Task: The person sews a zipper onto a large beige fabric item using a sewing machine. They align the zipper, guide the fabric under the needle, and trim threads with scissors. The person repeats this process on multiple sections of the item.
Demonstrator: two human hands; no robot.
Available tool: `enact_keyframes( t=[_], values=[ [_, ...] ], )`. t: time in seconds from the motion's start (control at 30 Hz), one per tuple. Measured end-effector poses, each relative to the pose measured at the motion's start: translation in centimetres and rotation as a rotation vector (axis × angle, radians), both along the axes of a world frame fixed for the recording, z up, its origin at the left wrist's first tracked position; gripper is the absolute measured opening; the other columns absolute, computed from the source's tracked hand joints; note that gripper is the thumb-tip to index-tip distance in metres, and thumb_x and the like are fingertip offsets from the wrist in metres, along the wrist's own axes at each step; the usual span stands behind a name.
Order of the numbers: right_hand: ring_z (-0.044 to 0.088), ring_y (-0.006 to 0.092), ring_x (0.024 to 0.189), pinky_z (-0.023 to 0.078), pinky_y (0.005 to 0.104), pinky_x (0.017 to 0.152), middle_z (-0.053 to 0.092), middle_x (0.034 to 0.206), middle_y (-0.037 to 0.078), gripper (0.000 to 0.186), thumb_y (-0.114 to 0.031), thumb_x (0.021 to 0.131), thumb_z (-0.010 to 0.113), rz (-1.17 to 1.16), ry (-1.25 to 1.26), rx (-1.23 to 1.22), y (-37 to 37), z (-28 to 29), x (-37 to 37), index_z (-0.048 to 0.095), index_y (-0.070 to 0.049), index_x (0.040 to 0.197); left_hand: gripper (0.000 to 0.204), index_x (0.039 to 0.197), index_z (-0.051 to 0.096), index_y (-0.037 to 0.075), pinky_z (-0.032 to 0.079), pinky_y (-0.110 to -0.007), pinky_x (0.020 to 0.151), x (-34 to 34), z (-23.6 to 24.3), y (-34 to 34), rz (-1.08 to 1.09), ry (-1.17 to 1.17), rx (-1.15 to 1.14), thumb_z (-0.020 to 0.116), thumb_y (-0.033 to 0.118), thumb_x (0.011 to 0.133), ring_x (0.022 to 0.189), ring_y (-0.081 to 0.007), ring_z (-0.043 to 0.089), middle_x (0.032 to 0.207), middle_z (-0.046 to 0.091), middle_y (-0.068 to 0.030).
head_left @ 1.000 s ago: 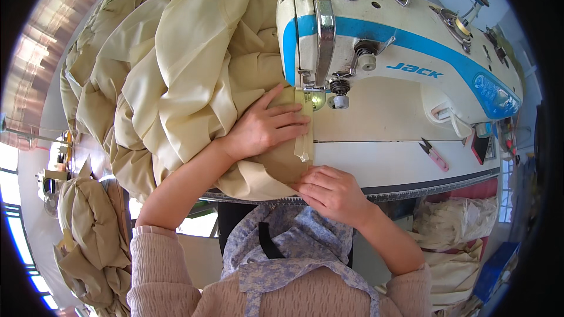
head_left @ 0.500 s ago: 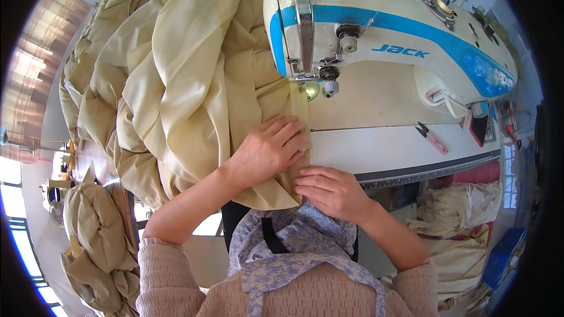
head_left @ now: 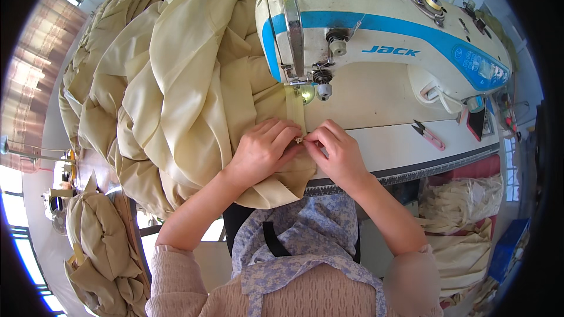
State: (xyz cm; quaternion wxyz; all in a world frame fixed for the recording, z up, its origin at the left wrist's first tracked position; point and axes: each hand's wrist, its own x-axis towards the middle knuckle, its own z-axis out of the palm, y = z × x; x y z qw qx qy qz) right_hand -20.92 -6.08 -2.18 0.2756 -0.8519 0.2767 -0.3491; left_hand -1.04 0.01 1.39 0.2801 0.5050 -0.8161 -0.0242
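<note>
A large heap of beige satiny fabric (head_left: 188,82) covers the left side of the sewing table. Its edge, with a paler strip (head_left: 296,111), runs under the lit needle area of a white and blue sewing machine (head_left: 382,29). My left hand (head_left: 262,149) lies over this edge in front of the needle, fingers bent and closed on the cloth. Beside it my right hand (head_left: 338,152) pinches a small crumpled beige bit (head_left: 299,140) at the strip's border. The fingertips of both hands nearly meet there. Whether that bit is cloth or thread I cannot tell.
Pink-handled thread snips (head_left: 432,135) lie on the white tabletop, right of my hands. A red and black flat object (head_left: 477,123) is farther right. A ruler tape (head_left: 405,171) follows the front edge. More beige cloth (head_left: 100,229) is piled at lower left; a plastic bag (head_left: 464,202) sits below right.
My right hand has moved up from the cloth's near edge and now pinches the small bit beside my left fingers. The left hand has shifted slightly, its fingers more bent.
</note>
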Motion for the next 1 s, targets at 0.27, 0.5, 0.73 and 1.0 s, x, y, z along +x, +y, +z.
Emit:
enact_keyframes(
  t=[0.27,0.5,0.73,1.0],
  values=[
    [0.064,0.0229,0.098,0.052,0.0395,0.093,0.064,0.102,0.004,0.026,-0.007,0.075,0.074,0.231,0.088,-0.279,3.5,1.7,-2.9,0.067,-0.005,0.101,0.036,0.105,0.066,0.006,0.058,-0.038,0.080,0.2,0.2,-0.1,-0.025,-0.194,-0.164,0.077,0.005,0.070,0.099,-0.0268,0.067,0.108,0.065,-0.0055],
    [0.067,0.0180,0.095,0.056,0.0324,0.085,0.068,0.097,0.001,0.020,-0.008,0.075,0.075,0.300,-0.005,-0.318,4.0,-0.1,-2.5,0.072,-0.007,0.095,0.029,0.104,0.068,0.007,0.059,-0.036,0.081,1.4,-0.3,0.0,-0.151,-0.197,-0.048,0.078,0.008,0.077,0.100,-0.0263,0.066,0.110,0.065,-0.0056],
    [0.070,0.0163,0.098,0.057,0.0300,0.079,0.075,0.102,-0.001,0.022,-0.008,0.075,0.078,0.304,-0.035,-0.263,3.6,0.0,-2.8,0.075,-0.009,0.097,0.027,0.106,0.071,0.010,0.059,-0.037,0.083,1.1,-0.4,0.2,-0.125,-0.172,-0.062,0.079,0.013,0.080,0.105,-0.0273,0.067,0.112,0.066,-0.0050],
    [0.069,0.0130,0.099,0.054,0.0289,0.081,0.075,0.104,-0.003,0.014,-0.013,0.082,0.075,0.313,-0.001,-0.274,3.4,-0.1,-2.9,0.075,-0.012,0.096,0.025,0.103,0.070,0.011,0.055,-0.045,0.100,1.0,-0.8,-0.1,-0.125,-0.135,-0.117,0.075,0.016,0.080,0.109,-0.0264,0.066,0.113,0.068,-0.0060]
  ],
)
